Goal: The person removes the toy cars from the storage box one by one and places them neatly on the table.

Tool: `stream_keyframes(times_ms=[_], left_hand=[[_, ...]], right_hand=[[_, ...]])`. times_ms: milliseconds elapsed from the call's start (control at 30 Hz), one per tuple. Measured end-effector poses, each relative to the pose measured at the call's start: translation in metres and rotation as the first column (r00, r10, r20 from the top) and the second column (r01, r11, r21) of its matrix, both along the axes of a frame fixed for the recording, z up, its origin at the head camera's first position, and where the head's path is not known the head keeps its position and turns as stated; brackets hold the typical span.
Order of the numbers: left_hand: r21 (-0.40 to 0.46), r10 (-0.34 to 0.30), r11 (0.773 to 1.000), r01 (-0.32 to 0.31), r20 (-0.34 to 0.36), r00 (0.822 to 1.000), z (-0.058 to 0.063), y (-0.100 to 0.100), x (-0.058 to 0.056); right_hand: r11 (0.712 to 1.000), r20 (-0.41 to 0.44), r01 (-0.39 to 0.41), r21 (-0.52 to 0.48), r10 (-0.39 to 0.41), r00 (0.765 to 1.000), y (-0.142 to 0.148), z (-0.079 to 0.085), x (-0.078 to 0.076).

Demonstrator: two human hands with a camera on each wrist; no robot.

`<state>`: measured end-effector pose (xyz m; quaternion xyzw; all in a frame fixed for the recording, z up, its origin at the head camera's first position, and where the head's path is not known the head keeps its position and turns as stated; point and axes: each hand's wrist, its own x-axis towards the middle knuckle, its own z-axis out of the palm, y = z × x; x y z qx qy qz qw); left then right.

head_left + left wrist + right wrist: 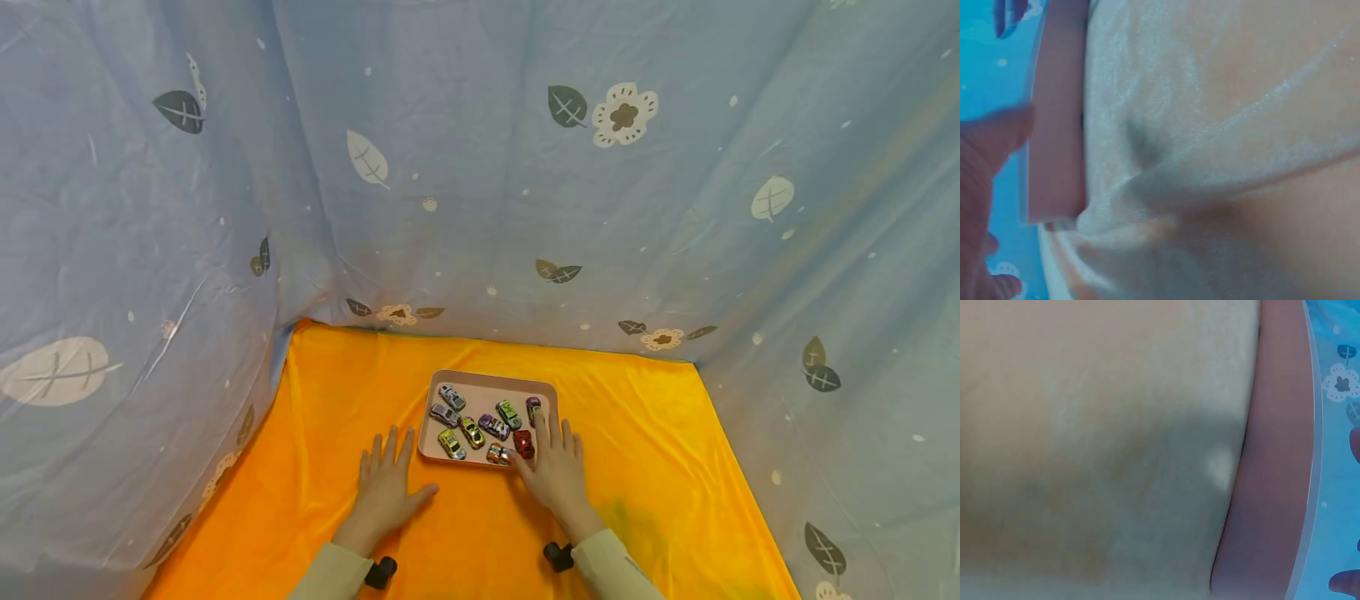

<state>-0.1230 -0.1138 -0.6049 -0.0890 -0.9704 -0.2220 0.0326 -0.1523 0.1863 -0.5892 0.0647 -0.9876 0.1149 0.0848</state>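
Note:
A shallow pinkish tray (487, 382) lies on the orange cloth and holds several small toy cars, among them a red car (523, 444), a green car (508, 414) and a yellow car (452, 444). Just left of the tray's near corner, my left hand (386, 493) is spread with straight fingers, holding nothing. My right hand (557, 475) reaches over the tray's near right corner, fingers extended beside the red car and a purple car (533, 410). Whether its fingertips touch any car I cannot tell. Both wrist views show the tray's outer wall (1057, 125) from the side.
Orange cloth (360, 375) spreads under the tray and both arms. Blue-grey curtains (465, 208) printed with leaves and flowers enclose the back and both sides. A black wrist device (381, 572) sits by the left cuff and another black device (558, 557) by the right.

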Motion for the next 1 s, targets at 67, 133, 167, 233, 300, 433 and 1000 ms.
stream_keyframes(times_ms=[67, 133, 167, 233, 300, 433, 1000], left_hand=[[0.072, -0.008, 0.997, 0.006, 0.026, 1.0, 0.0, 0.0, -0.001], [0.158, -0.014, 0.987, 0.004, 0.061, 0.998, 0.0, -0.001, -0.003], [0.198, -0.012, 0.98, -0.004, 0.081, 0.997, 0.0, -0.001, -0.004], [0.285, -0.008, 0.958, -0.024, 0.112, 0.994, -0.001, 0.0, -0.007], [0.361, -0.002, 0.931, -0.054, 0.153, 0.988, -0.002, 0.001, -0.01], [0.478, 0.012, 0.871, -0.112, 0.208, 0.978, -0.002, 0.003, -0.013], [0.75, -0.027, 0.624, -0.217, 0.299, 0.954, -0.015, 0.014, -0.04]], right_hand=[[0.999, 0.008, -0.009, -0.036, 0.009, 1.0, -0.004, 0.0, -0.002], [0.996, 0.004, -0.013, -0.087, 0.013, 1.0, -0.007, 0.0, -0.004], [0.994, 0.004, -0.013, -0.111, 0.013, 1.0, -0.008, 0.0, -0.006], [0.987, 0.004, -0.015, -0.157, 0.016, 1.0, -0.01, 0.0, -0.008], [0.982, -0.002, -0.023, -0.19, 0.023, 1.0, -0.011, -0.002, -0.011], [0.971, 0.001, -0.043, -0.235, 0.045, 0.999, -0.011, -0.004, -0.016], [0.908, 0.107, 0.008, -0.419, 0.041, 0.993, -0.008, -0.013, -0.024]])
